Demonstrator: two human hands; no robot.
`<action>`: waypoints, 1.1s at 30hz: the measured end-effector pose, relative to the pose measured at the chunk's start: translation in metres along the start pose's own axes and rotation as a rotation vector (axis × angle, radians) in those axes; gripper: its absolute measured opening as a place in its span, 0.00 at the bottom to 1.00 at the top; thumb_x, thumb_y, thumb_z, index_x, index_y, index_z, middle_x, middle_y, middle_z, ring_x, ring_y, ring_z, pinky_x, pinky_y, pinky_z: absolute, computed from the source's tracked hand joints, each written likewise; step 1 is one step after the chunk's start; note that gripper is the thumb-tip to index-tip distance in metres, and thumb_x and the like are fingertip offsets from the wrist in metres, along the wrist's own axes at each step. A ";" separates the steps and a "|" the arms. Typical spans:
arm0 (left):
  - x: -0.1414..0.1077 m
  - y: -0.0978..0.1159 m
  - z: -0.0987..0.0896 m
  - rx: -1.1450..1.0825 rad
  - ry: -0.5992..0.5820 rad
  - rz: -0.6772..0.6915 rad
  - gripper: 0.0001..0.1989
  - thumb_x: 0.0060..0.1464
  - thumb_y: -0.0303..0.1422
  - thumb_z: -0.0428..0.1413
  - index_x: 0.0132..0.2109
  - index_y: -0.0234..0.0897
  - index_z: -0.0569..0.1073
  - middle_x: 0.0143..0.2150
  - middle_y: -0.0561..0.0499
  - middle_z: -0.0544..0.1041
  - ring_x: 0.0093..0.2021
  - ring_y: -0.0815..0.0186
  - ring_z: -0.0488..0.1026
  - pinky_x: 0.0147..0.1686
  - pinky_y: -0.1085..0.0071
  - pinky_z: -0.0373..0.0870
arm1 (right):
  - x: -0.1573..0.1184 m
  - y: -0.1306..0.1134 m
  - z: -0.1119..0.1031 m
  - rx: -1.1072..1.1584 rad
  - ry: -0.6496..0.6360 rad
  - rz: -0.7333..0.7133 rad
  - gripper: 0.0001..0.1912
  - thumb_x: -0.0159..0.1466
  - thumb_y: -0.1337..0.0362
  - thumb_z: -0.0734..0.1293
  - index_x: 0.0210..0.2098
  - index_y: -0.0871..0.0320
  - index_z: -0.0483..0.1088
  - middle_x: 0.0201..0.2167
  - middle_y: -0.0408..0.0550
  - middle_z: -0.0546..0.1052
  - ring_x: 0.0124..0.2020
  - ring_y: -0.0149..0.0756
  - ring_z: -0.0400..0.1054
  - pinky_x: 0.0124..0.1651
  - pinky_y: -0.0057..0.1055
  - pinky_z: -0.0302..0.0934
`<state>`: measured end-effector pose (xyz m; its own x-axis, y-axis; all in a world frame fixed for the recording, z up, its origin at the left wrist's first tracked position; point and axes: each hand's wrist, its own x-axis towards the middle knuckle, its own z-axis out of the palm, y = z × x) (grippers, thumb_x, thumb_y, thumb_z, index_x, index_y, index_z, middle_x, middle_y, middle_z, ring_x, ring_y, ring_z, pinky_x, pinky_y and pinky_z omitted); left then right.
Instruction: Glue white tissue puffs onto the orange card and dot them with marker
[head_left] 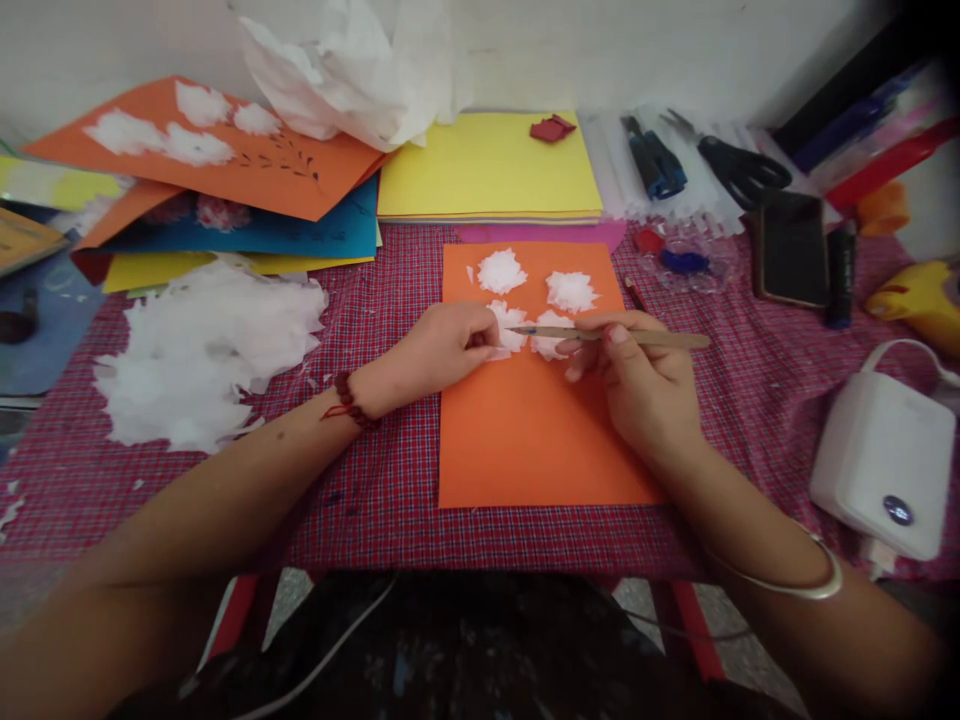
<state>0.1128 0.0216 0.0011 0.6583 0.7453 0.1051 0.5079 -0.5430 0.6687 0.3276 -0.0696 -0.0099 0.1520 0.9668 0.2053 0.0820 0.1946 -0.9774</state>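
An orange sheet of paper (pixel 551 430) lies in front of me, with white fringed paper flowers (pixel 571 291) on its upper half. My right hand (pixel 651 385) grips a thin, flat wooden stick (pixel 667 340). Its narrow dark tip points left and reaches the lower-left flower (pixel 508 325). At that flower's left edge, my left hand (pixel 450 348) is closed in a pinch on a small piece of white paper (pixel 499 353). Partly behind the stick and right fingers is the lower-right flower (pixel 550 335).
White jagged paper pieces (pixel 210 350) are heaped at left on the checked cloth (pixel 360 520). Behind stand a decorated orange sheet (pixel 300 175) and yellow paper (pixel 487 165). To the right are scissors (pixel 742 170), a phone (pixel 791 248), a marker (pixel 841 275) and a white box-shaped device (pixel 885 450).
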 end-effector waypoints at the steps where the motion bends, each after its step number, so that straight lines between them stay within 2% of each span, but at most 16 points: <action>1: 0.001 -0.001 0.001 -0.019 0.006 -0.005 0.07 0.55 0.29 0.62 0.30 0.33 0.74 0.27 0.55 0.75 0.28 0.72 0.67 0.30 0.73 0.59 | -0.001 0.000 -0.001 0.004 0.003 -0.007 0.13 0.70 0.51 0.65 0.42 0.52 0.75 0.31 0.44 0.80 0.26 0.31 0.72 0.32 0.32 0.70; 5: 0.003 -0.002 0.002 -0.065 0.009 -0.025 0.05 0.52 0.29 0.63 0.30 0.34 0.75 0.27 0.55 0.76 0.28 0.72 0.68 0.29 0.74 0.59 | -0.003 -0.001 -0.001 -0.057 -0.034 -0.028 0.13 0.70 0.52 0.64 0.39 0.52 0.75 0.30 0.44 0.80 0.27 0.32 0.73 0.35 0.34 0.71; 14: 0.004 -0.005 0.001 -0.158 0.011 -0.045 0.03 0.52 0.26 0.57 0.31 0.34 0.75 0.28 0.53 0.76 0.29 0.71 0.69 0.29 0.74 0.61 | -0.005 -0.005 0.002 -0.245 -0.136 -0.054 0.14 0.70 0.51 0.64 0.39 0.52 0.75 0.30 0.45 0.79 0.30 0.35 0.74 0.37 0.38 0.71; 18: 0.001 -0.011 -0.001 -0.257 0.045 -0.060 0.03 0.53 0.26 0.55 0.32 0.34 0.73 0.29 0.53 0.75 0.30 0.70 0.70 0.31 0.73 0.65 | -0.009 -0.003 0.000 -0.333 -0.160 -0.152 0.11 0.72 0.56 0.62 0.41 0.52 0.75 0.33 0.45 0.79 0.30 0.33 0.73 0.36 0.35 0.70; 21: -0.002 -0.014 -0.002 -0.252 0.045 -0.077 0.03 0.54 0.28 0.54 0.33 0.34 0.73 0.29 0.52 0.75 0.30 0.70 0.70 0.32 0.73 0.65 | -0.013 -0.002 -0.001 -0.397 -0.176 -0.238 0.10 0.72 0.62 0.62 0.44 0.52 0.75 0.36 0.45 0.80 0.32 0.31 0.73 0.37 0.33 0.70; 25: -0.004 -0.016 0.000 -0.232 0.064 -0.058 0.03 0.54 0.28 0.54 0.35 0.34 0.73 0.31 0.52 0.76 0.31 0.69 0.71 0.34 0.72 0.67 | -0.016 0.002 -0.002 -0.500 -0.221 -0.343 0.11 0.71 0.66 0.61 0.47 0.51 0.75 0.40 0.46 0.80 0.36 0.32 0.75 0.42 0.35 0.71; 28: -0.004 -0.017 0.001 -0.254 0.066 -0.051 0.03 0.54 0.29 0.55 0.35 0.34 0.73 0.32 0.51 0.77 0.32 0.69 0.72 0.34 0.72 0.68 | -0.016 0.002 -0.003 -0.579 -0.275 -0.396 0.13 0.70 0.68 0.61 0.49 0.50 0.75 0.43 0.46 0.80 0.38 0.33 0.75 0.42 0.35 0.71; 31: -0.003 -0.018 0.003 -0.292 0.064 -0.061 0.03 0.53 0.30 0.56 0.35 0.34 0.73 0.31 0.51 0.77 0.31 0.69 0.72 0.33 0.72 0.68 | -0.017 -0.002 -0.003 -0.560 -0.282 -0.366 0.13 0.70 0.67 0.62 0.48 0.49 0.75 0.42 0.46 0.80 0.38 0.34 0.75 0.42 0.35 0.71; 33: -0.002 -0.018 0.005 -0.311 0.069 -0.069 0.02 0.51 0.29 0.58 0.34 0.35 0.73 0.30 0.52 0.76 0.30 0.70 0.71 0.32 0.73 0.68 | -0.018 -0.004 -0.003 -0.454 -0.203 -0.282 0.11 0.71 0.65 0.62 0.46 0.50 0.75 0.39 0.45 0.80 0.35 0.33 0.75 0.40 0.35 0.70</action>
<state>0.1048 0.0278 -0.0151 0.5838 0.8064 0.0945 0.3489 -0.3543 0.8676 0.3277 -0.0883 -0.0092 -0.1259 0.9088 0.3977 0.5133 0.4027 -0.7578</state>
